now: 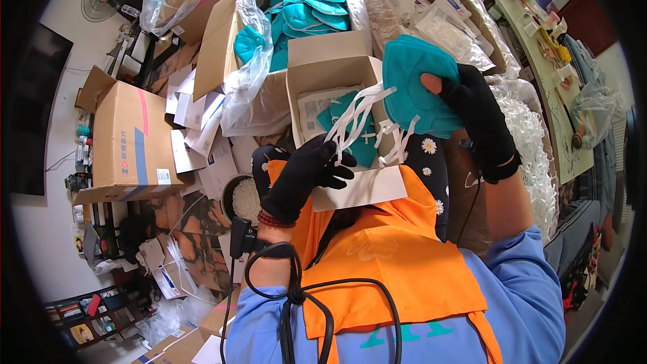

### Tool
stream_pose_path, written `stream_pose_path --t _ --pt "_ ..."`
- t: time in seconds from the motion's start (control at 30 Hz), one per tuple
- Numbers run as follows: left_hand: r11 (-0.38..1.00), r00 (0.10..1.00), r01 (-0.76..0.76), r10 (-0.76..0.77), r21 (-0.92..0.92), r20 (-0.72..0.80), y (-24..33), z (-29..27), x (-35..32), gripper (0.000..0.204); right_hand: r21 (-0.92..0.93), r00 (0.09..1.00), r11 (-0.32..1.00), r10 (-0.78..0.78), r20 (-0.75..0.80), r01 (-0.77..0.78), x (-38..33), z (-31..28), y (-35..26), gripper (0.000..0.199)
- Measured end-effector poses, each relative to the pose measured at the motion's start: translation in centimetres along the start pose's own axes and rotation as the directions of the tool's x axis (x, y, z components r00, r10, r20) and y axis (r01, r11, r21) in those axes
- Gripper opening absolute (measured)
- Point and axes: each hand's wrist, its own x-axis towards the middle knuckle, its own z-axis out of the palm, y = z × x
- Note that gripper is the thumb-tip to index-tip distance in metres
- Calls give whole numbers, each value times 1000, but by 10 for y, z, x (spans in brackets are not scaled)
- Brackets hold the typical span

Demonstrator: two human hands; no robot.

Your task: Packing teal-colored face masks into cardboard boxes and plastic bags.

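Observation:
My right hand (480,114), in a black fingerless glove, grips a stack of teal face masks (419,81) by its right side, thumb on the front. White elastic straps (358,116) hang from the stack toward the left. My left hand (303,178), gloved the same way, has its fingertips closed on the ends of these straps, though some fingers stick out loosely. Below the stack, on my lap, is a small open white box (360,190). Inside it are more teal masks (349,120) and a flat white packet (313,109).
Ahead stand a plastic-lined carton of teal masks (317,10) and another of white packets (448,23). White elastic loops (522,138) fill a container at right, beside a cluttered table (549,104). At left are a brown carton (125,138) and a pot of white bits (246,200).

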Motion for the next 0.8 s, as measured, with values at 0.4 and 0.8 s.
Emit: stream_pose_path --t 0.4,0.8 --pt "975 994 86 -97 203 44 -22 -10 17 28 -198 994 978 -85 -69 70 5 -11 -6 45" --pt "971 975 180 -198 159 104 8 21 3 36 -286 983 952 -149 -110 112 -4 -6 -29 41"
